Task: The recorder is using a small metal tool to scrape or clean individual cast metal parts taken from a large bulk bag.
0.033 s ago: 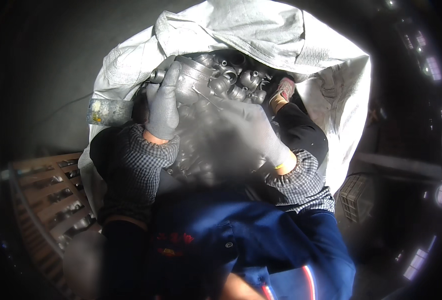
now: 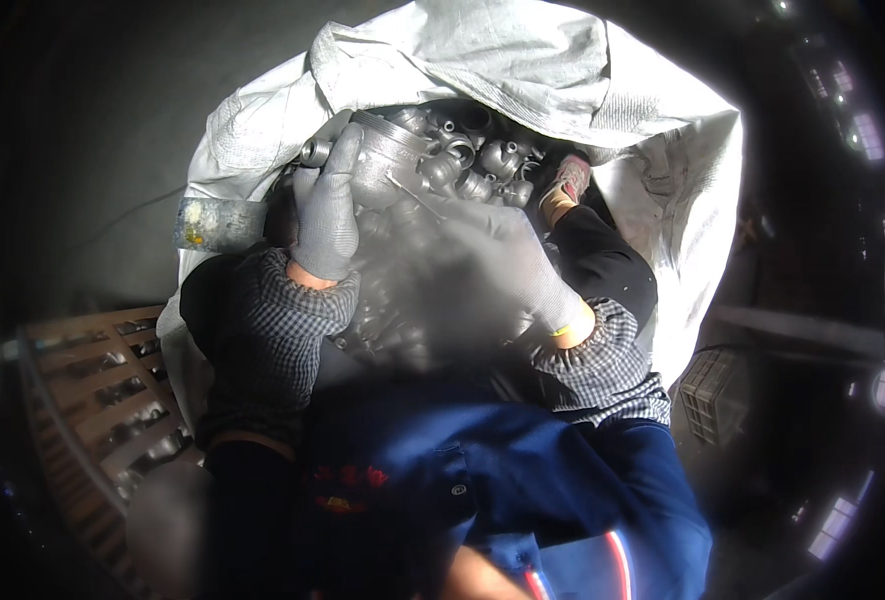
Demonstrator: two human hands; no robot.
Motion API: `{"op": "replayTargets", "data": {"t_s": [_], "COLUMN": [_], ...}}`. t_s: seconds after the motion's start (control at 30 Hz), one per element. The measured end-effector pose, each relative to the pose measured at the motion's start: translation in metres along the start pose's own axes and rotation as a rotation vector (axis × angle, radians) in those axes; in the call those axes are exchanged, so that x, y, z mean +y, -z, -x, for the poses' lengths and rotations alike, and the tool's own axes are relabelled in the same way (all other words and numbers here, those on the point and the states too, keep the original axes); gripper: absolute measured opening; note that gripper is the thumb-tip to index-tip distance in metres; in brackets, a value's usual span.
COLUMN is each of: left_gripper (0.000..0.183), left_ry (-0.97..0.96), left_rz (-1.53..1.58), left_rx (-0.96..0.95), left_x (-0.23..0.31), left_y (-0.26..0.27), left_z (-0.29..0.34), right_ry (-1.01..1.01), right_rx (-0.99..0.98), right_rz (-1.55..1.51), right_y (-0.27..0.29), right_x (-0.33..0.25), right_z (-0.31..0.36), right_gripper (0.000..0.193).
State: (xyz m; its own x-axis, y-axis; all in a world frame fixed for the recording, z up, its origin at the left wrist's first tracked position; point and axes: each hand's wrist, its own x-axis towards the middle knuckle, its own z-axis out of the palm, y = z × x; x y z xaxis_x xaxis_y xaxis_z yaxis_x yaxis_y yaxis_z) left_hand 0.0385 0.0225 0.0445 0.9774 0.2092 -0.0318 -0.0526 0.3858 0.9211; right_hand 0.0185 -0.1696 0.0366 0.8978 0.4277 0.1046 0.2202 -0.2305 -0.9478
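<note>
My left hand (image 2: 328, 210), in a grey glove, is closed round the left side of a large grey metal pipe fitting (image 2: 382, 165). The fitting is tilted, with a threaded rim at its top and a small threaded stub by my fingers. From the right, my gloved right hand (image 2: 507, 250) grips a thin metal rod (image 2: 412, 192). The rod's tip meets the fitting's side, or lies just over it. Haze blurs my right fingers. Beneath both hands lies a heap of smaller grey pipe fittings (image 2: 472, 165).
A white woven sack (image 2: 532, 60) spreads round the heap. To the left are a stained grey cylinder (image 2: 220, 224) and a brown slatted crate (image 2: 82, 370) with metal pieces in it. A shoe (image 2: 569, 178) rests inside the sack's right side. Another crate (image 2: 710, 395) stands at the right.
</note>
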Motion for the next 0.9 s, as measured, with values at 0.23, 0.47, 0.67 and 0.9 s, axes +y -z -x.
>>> {"op": "replayTargets", "data": {"t_s": [0.23,0.47,0.67,0.9], "left_gripper": [0.030,0.035,0.042,0.041], "left_ry": [-0.051,-0.116,-0.018,0.004], "left_rz": [0.093,0.023,0.013,0.001], "left_rx": [-0.003,-0.024,-0.031,-0.016], "left_x": [0.000,-0.007,-0.004,-0.017], "left_y": [-0.002,-0.001,-0.001,0.009], "left_z": [0.002,0.000,0.005,0.000], "right_ry": [-0.487,-0.419,-0.185,0.106], "right_rx": [-0.164,-0.117,-0.021,0.081], "right_rz": [-0.495,-0.447,-0.223,0.013], "right_y": [0.011,0.012,0.013,-0.001], "right_x": [-0.006,-0.008,-0.017,-0.006], "right_z": [-0.002,-0.004,-0.009,-0.003], "right_gripper": [0.034,0.037,0.035,0.038]}}
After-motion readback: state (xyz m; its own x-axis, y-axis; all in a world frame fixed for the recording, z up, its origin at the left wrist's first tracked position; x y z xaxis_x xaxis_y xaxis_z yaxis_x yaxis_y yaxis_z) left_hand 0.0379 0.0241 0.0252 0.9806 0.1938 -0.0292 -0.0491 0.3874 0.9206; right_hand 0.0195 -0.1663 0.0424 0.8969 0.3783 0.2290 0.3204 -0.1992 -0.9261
